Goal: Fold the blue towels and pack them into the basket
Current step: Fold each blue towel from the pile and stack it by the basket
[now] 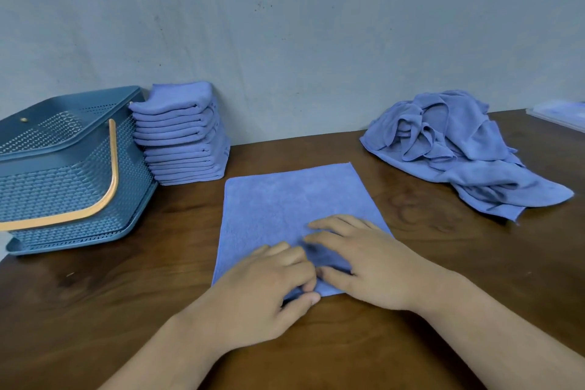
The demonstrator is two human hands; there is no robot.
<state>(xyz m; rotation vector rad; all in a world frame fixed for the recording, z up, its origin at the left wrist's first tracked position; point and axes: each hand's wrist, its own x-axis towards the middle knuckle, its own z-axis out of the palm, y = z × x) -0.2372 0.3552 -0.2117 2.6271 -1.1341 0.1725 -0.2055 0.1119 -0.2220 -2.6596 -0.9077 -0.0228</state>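
Under our spread right hand [364, 266] we pin the blue towel [285, 199] so our left hand [269, 288], pinching its edge, can fold.

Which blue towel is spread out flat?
The towel under the left hand and right hand; the others are folded in the stack beside the basket or crumpled in the heap.

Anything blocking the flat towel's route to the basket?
Nothing visible. Left hand and right hand are on the flat towel; only bare table lies between it and the basket. The folded stack sits beside the basket toward the wall, off the direct line. The handle hangs down the basket's near side, not over the opening.
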